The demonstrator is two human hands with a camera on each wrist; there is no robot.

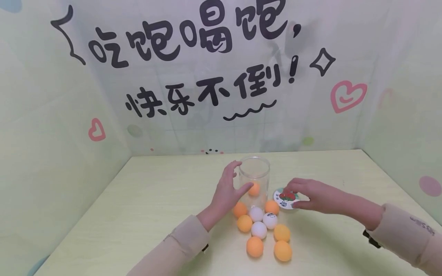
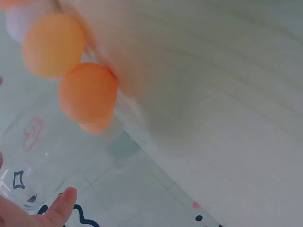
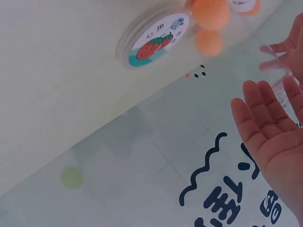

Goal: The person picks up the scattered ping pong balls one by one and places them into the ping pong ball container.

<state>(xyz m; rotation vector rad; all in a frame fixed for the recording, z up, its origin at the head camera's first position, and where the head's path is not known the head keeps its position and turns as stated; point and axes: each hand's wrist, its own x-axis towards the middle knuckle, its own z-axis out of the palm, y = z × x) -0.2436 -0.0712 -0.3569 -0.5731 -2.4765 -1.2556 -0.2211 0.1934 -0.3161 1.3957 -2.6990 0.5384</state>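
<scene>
A clear jar (image 1: 255,172) stands upright on the table, with an orange ball (image 1: 254,189) seen through its wall. My left hand (image 1: 226,191) is at the jar's left side, thumb across the front and fingers by the rim; whether it touches is unclear. A round lid (image 3: 158,40) with a red fruit picture lies to the right of the jar. Over the lid hovers my right hand (image 1: 312,195), fingers spread, holding nothing. Several orange balls (image 1: 254,246) and three white balls (image 1: 259,230) are gathered in front of the jar.
The pale wooden table (image 1: 155,191) meets a printed cloth backdrop (image 1: 193,134) with black lettering and pink hearts. Cloth also hangs along the left and right sides.
</scene>
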